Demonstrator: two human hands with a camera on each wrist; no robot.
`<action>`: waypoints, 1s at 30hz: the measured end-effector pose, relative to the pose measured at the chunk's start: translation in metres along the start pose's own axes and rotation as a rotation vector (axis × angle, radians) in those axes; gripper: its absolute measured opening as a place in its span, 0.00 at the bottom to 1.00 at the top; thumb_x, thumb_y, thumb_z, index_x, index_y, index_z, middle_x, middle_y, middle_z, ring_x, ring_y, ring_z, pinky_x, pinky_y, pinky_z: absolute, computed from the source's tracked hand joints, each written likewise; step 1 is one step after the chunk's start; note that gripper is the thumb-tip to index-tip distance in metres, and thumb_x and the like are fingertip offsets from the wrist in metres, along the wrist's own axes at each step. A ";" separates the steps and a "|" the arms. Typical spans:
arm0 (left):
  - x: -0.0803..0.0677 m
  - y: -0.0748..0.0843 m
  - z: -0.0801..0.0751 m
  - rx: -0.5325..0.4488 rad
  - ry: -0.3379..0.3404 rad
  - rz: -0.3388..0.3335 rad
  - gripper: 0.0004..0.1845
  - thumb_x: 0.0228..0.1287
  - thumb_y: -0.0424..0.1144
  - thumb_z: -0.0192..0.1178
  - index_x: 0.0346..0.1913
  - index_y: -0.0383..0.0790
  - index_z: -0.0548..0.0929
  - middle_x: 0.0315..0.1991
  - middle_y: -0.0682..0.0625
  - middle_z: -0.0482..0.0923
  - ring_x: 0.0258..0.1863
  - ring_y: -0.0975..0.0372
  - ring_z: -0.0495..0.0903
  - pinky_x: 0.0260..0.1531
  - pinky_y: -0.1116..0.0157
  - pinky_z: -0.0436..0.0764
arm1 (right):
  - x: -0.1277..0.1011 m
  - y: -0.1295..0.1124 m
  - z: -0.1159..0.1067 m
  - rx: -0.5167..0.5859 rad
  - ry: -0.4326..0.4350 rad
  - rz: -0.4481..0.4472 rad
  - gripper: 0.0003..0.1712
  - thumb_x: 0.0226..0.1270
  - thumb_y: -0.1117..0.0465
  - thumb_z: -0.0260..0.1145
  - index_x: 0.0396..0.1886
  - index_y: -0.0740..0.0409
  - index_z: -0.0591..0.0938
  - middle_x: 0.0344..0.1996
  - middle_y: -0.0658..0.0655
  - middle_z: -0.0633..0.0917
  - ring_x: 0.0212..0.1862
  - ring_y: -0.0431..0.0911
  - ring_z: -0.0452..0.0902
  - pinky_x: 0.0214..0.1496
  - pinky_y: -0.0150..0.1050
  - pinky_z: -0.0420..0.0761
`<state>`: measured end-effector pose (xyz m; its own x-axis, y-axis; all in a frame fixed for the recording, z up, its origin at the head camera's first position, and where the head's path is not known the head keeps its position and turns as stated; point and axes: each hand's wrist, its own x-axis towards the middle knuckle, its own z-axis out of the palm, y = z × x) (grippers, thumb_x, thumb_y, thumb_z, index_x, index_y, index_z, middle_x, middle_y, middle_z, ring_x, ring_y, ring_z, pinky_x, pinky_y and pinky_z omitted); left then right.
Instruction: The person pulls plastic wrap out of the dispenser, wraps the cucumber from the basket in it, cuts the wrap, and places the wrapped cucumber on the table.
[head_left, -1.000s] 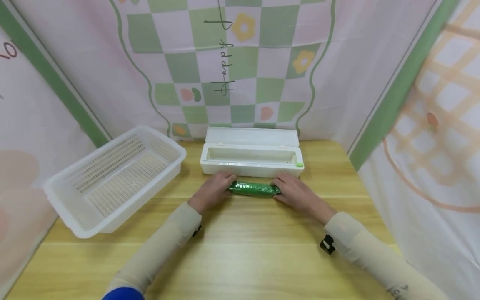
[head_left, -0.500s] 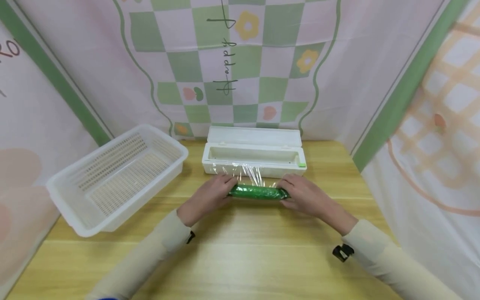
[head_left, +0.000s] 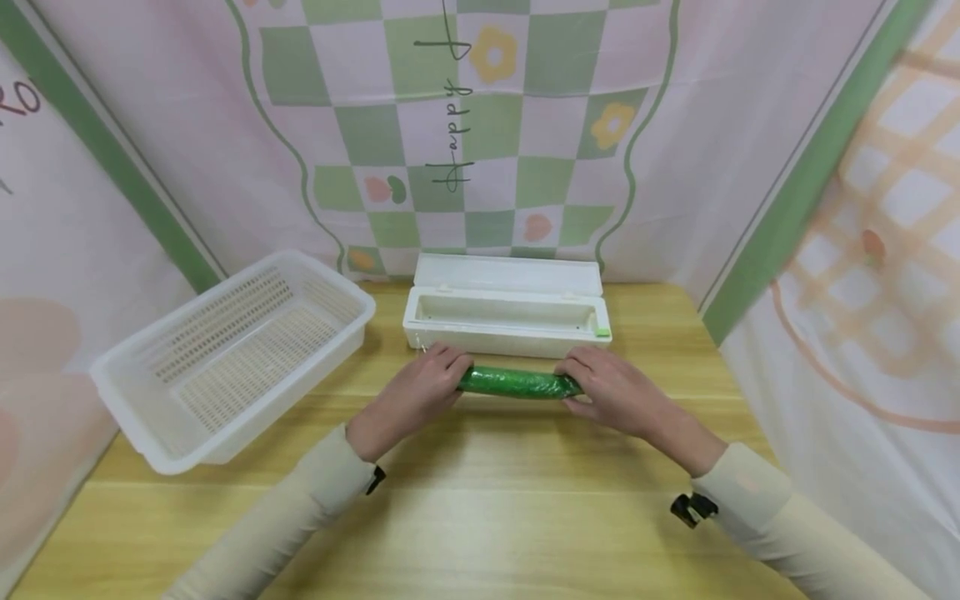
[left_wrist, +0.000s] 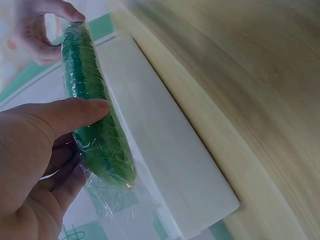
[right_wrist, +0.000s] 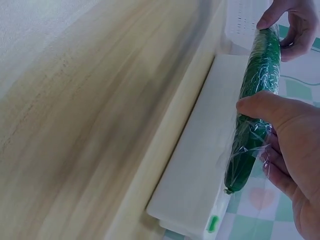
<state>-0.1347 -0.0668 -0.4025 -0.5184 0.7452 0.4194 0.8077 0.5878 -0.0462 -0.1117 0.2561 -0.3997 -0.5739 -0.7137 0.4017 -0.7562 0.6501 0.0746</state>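
A green cucumber (head_left: 519, 382), wrapped in clear film, is held level just above a wooden table (head_left: 480, 517), lying crosswise in front of the person. Its left end is grasped by the left hand (head_left: 420, 390), with the thumb laid along the top and the fingers curled underneath, as is seen closely in the left wrist view, where loose film (left_wrist: 112, 200) is bunched past the cucumber's tip. Its right end is grasped in the same way by the right hand (head_left: 609, 392), the thumb on top and the fingers wrapped below; crinkled film is seen against the palm in the right wrist view. Both forearms are covered by beige sleeves (head_left: 300, 508), and a dark strap (head_left: 692, 507) is worn at the right wrist. Just behind the cucumber, a long white box (head_left: 507, 323) is set on the table with its hinged lid (head_left: 508, 273) folded back, so that its trough is shown open; a small green tab (head_left: 602, 332) is fixed at its right front corner. To the left of the box, near it, a white slotted basket (head_left: 225, 358) is placed at an angle on the table. The table is enclosed at the back and sides by pink and green checked cloth (head_left: 480, 125) printed with flowers.
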 end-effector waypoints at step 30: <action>-0.034 0.007 0.027 -0.295 -0.336 -0.100 0.17 0.71 0.36 0.69 0.57 0.34 0.82 0.54 0.42 0.84 0.54 0.53 0.83 0.57 0.57 0.87 | -0.022 -0.013 0.037 0.205 -0.333 0.076 0.21 0.68 0.54 0.76 0.54 0.60 0.85 0.45 0.54 0.84 0.44 0.42 0.80 0.48 0.41 0.88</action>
<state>-0.1192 -0.0794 -0.4410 -0.6211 0.7786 0.0892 0.7690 0.5837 0.2606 -0.1008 0.2532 -0.4430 -0.6754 -0.7333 0.0781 -0.7357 0.6625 -0.1411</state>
